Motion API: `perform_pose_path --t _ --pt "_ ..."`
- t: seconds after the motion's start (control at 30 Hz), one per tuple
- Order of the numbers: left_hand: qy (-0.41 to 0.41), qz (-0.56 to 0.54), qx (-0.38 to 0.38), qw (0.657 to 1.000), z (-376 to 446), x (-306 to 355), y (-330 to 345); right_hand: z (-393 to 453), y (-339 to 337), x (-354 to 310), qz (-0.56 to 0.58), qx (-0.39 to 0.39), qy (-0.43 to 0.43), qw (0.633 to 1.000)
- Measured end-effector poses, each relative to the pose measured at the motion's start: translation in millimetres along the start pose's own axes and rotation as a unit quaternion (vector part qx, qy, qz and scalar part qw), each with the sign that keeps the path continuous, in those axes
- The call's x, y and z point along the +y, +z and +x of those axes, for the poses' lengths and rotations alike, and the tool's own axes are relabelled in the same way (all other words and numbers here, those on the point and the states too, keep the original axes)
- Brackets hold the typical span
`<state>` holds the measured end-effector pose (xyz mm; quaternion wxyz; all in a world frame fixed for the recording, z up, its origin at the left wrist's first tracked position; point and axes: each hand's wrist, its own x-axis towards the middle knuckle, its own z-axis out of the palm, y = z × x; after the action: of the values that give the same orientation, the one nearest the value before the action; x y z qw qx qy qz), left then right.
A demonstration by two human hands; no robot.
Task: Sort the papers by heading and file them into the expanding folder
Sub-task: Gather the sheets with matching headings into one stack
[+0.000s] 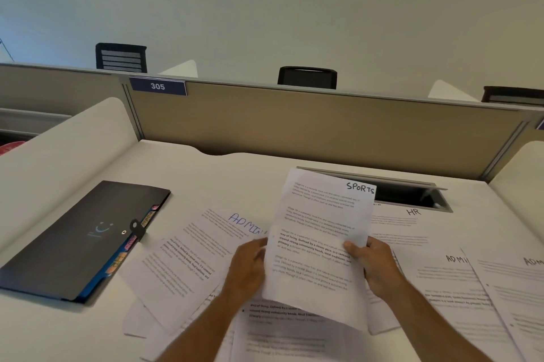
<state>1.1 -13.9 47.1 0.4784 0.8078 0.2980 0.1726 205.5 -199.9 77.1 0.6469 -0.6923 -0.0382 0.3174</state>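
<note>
Black expanding folder point(79, 239) lies shut on surface point(206, 179) at far left, w/ ADMIN sheet point(188, 255) beside it. My left hand point(247, 269) & right hand point(375, 266) lift SPORTS sheet point(319, 247) by its side edges, fingers pinching it; HR sheet point(406, 223) & more ADMIN sheets point(459, 282) lie flat at right.

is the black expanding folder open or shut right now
Shut: the expanding folder lies flat on the desk, its black flap down and the strap over the button, coloured tabs peeking out along its right edge.
</note>
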Motion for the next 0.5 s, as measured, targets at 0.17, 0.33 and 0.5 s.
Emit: perform_pose_path --t 0.17,0.33,0.5 --pt "-0.155 -0.297 -0.006 0.942 16 31 -34 -4 16 -1 -0.036 -0.031 -0.016 0.999" --pt "-0.118 -0.225 0.064 0.965 20 24 -41 -8 40 7 -0.099 -0.042 -0.036 0.994" --pt "-0.121 -0.219 0.206 0.946 22 1 -72 -13 42 21 -0.425 0.012 -0.047 0.904"
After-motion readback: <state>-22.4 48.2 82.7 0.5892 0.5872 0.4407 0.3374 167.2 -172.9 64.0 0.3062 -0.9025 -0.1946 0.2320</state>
